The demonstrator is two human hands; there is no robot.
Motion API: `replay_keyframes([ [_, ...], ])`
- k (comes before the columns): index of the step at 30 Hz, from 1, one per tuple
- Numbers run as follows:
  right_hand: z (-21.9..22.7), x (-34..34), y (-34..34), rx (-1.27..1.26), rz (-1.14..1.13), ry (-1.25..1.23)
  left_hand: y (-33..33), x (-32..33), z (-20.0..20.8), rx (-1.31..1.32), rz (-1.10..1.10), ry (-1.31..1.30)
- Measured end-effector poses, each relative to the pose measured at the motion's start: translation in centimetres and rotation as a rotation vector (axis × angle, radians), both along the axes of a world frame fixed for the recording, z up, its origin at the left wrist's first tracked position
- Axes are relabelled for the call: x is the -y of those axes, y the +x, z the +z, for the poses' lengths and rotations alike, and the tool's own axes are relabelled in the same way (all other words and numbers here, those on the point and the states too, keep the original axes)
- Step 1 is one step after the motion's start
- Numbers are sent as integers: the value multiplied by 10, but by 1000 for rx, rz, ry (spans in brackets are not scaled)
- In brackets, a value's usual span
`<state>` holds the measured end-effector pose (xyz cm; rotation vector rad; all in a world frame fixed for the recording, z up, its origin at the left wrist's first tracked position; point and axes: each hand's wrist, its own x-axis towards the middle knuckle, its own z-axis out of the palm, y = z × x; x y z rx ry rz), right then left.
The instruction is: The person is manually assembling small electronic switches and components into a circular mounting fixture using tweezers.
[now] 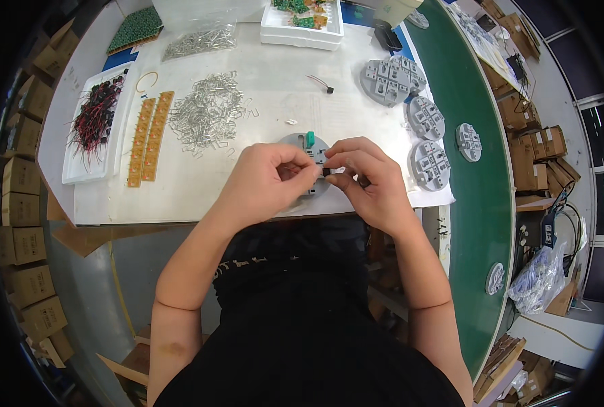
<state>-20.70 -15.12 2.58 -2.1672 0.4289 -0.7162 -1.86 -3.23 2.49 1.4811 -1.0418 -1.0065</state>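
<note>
In front of me, at the table's near edge, lies a round grey disc fixture [292, 140] with raised blocks. A green block [310, 138] stands on its far side. Over the disc's left part is my left hand [265, 180], thumb and forefinger pinched together; whatever they hold is too small to make out. From the other side my right hand [376, 183] grips a small black part [326, 171] between thumb and fingers. Both sets of fingertips nearly meet above the disc and hide much of its middle.
Left of my hands are a heap of bent metal clips [207, 112], two tan circuit strips [156, 136] and a white tray [74, 169] of black parts with red-black wires. More grey discs [429, 165] stand to the right. Farther back are a bag of metal pieces [201, 42] and a white foam tray [300, 37].
</note>
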Motion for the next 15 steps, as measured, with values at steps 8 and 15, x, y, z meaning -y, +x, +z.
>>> replay_keyframes([
  [8,7,1,8,-455,-33,-401,-11,2,-35,806,127,-170],
  [15,17,0,18,-633,72,-563,-12,2,-49,643,202,-249],
])
